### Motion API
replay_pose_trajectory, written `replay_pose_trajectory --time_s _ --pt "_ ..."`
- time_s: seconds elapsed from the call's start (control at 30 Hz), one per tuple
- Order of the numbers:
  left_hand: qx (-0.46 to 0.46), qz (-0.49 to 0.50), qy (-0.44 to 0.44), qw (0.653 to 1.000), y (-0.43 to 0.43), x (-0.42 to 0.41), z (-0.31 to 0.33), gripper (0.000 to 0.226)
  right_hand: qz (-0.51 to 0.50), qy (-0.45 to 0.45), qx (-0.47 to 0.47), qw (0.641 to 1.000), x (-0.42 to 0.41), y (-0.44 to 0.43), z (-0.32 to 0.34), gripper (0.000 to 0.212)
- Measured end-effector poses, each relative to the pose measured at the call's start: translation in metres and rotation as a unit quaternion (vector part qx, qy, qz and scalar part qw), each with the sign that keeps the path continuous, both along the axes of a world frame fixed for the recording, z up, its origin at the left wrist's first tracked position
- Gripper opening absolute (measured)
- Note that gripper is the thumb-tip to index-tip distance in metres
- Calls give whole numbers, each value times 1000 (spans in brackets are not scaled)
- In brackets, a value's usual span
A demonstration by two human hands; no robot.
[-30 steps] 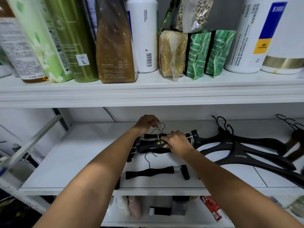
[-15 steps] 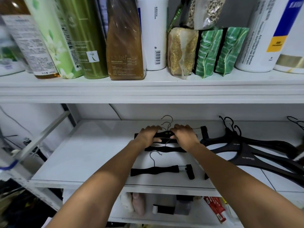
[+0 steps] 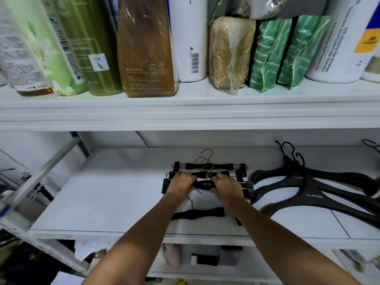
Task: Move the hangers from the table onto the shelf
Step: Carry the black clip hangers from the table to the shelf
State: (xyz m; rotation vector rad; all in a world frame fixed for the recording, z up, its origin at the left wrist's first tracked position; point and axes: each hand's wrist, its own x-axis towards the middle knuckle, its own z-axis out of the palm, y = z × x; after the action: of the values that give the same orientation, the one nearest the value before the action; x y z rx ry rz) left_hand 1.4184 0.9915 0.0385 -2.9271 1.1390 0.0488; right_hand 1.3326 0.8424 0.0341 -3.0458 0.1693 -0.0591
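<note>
On a smooth white shelf, left hand and right hand, fingers curled round a matte black clip hanger

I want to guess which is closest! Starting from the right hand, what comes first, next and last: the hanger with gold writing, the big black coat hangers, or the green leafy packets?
1. The hanger with gold writing: held in the right hand itself, mid shelf.
2. The big black coat hangers: same level, off to the right.
3. The green leafy packets: up on the upper shelf, above and right.
</note>
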Motion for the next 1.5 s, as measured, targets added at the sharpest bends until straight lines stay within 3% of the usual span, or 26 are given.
replay_pose_trajectory --time_s 0.53,0.77,0.9,1.0,1.07,1.13,1.2,1.37,1.5 --pt "49 -53 -27 997 7 4 -20 35 28 -10 -38 999 -4 -7 -25 49" --pt "42 -7 -33 999 0 2 -18 37 4 -6 -108 994 4 -3 -23 41" --pt "20 7 2 1000 1 5 -20 30 -23 -52 -95 994 0 2 -21 57" --pt "-1 3 29 1000 9 4 -25 31 63 -95 -84 990 -10 6 -31 57" --pt "-22 5 50 998 15 1 -26 34 143 -72 -65 985 -21 10 -40 42" --pt "-49 3 67 997 19 -2 -23 37 142 10 -9 990 -29 14 -43 62" --pt "-74 3 80 994 22 -6 -19 40 136 72 -9 988 -33 15 -40 81" --pt "-64 24 92 993 31 -10 -13 41 182 102 -73 975 -33 24 -34 46" --pt "-3 53 99 994 37 -8 -9 51 180 80 -67 978 -42 27 -36 37"
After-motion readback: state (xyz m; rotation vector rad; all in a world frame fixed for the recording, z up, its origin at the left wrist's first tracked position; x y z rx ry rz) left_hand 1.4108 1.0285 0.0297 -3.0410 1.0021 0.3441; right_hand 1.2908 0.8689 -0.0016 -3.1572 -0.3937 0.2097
